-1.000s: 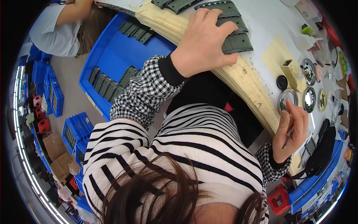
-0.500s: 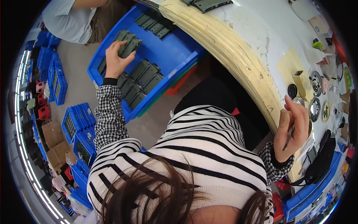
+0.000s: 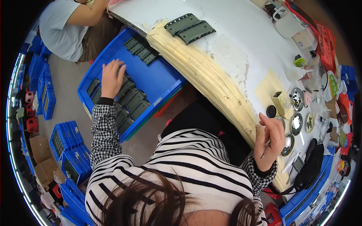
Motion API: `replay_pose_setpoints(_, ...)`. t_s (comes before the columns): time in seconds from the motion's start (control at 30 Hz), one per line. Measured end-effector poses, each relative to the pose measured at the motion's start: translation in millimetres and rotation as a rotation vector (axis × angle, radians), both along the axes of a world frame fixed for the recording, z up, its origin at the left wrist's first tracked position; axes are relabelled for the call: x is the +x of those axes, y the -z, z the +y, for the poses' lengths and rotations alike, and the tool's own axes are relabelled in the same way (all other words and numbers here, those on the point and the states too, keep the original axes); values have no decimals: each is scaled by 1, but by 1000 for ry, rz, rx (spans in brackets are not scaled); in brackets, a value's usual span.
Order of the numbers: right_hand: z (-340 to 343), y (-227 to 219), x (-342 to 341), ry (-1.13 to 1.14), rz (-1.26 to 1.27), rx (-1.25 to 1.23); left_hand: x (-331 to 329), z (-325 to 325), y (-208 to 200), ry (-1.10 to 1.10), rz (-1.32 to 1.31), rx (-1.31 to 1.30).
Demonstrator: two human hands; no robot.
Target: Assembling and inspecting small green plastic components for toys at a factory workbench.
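My left hand (image 3: 111, 80) is over the blue bin (image 3: 152, 67), its fingers stretched out and nothing visibly gripped. Below and beside it lie several dark green ribbed rectangular parts (image 3: 132, 101), set in rows in the bin. A smaller group of the same dark parts (image 3: 141, 49) rests near the bin's far side. My right hand (image 3: 270, 140), held above the table's near edge, has its fingers curled round a thin metal tool (image 3: 265, 149); most of the tool is hidden. Two joined-looking dark green parts (image 3: 190, 28) lie on the white table, away from both hands.
Layered yellowish covering (image 3: 200, 64) lines the edge of the white table (image 3: 233, 22). On the right stand small round tins (image 3: 296, 123), a yellow box (image 3: 281, 101), a white mug (image 3: 287, 23) and a black bag (image 3: 311, 165). Another person (image 3: 69, 28) sits at far left. Blue crates (image 3: 69, 139) are stacked left.
My left hand has lowered into the bin and let go of the dark green parts it held up. The view has shifted, showing more of the table. My right hand keeps its tool.
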State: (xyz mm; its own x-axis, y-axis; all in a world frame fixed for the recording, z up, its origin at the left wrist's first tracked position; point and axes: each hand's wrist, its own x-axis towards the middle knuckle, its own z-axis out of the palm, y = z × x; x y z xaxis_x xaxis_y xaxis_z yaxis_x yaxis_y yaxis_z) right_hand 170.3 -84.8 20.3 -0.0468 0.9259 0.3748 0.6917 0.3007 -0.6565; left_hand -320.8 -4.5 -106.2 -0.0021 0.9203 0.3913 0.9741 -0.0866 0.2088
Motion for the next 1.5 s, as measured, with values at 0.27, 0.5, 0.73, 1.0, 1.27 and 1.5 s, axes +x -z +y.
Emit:
replay_pose_setpoints(0.27, -7, -1, -2, 9, -23, -6, 189, 107, -78, 471, -101, 306)
replay_pose_setpoints(0.5, -11, 8, -6, 48, -29, 3, 177, 101, -76, 611, -233, 318)
replay_pose_setpoints(0.73, -9, 5, -32, -6, -18, -19, 15, 59, -67, 247, -419, 329)
replay_pose_setpoints(1.0, -3, -3, -66, -117, -52, -92, -136, -6, 53, -88, -161, 1)
replay_pose_setpoints(1.27, -7, -6, -88, -98, -93, -126, -38, -39, 6, 141, -191, -184)
replay_pose_setpoints(1.5, -2, -5, -90, -135, -96, -121, -32, -51, 25, 50, -351, -416)
